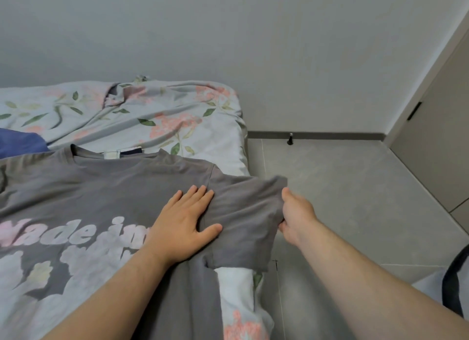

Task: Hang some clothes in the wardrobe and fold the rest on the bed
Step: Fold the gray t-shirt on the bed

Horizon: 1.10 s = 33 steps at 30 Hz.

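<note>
A grey T-shirt point(106, 187) with pale pink and white lettering lies face up across the bed point(177, 116), its collar towards the wall. My left hand point(185, 218) presses flat on the shirt at the right shoulder seam, fingers straight. My right hand point(295, 218) pinches the hem of the right sleeve point(243, 212) and holds it out past the bed's edge, above the floor.
The bed carries a light floral cover, crumpled at the back. A blue garment point(17, 143) lies at the left edge, and a white one point(236, 286) shows under the shirt. Grey tiled floor point(342, 187) lies right, with a door stop point(290, 139) and a beige door point(441, 126).
</note>
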Motion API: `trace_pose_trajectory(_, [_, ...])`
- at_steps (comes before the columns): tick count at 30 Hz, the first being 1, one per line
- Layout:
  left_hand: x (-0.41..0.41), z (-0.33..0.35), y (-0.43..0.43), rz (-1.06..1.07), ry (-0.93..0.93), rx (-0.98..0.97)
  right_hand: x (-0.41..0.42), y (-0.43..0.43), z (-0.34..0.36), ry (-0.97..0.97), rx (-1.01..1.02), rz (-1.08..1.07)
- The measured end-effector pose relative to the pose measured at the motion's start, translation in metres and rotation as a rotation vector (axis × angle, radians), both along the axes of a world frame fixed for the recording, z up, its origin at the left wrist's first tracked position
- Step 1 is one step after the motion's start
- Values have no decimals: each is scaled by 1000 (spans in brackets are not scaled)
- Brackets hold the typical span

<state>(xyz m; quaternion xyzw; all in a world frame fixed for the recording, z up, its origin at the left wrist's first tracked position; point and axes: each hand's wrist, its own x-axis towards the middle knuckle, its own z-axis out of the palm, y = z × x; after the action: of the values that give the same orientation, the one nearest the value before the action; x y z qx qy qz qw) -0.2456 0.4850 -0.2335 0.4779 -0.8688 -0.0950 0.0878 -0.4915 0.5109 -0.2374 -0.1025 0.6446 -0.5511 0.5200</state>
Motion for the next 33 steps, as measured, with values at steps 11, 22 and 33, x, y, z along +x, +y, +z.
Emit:
trace_pose_trajectory(11, [-4,1,0,-6,-129,5,15,47,9,-598,-218,160])
trace_pose_trajectory(22, [-17,12,2,-167,-307,32,25,81,2,-600,-260,18])
trace_pose_trajectory(33, [-12,39,12,257,1345,1006,93,41,79,-446,-538,424])
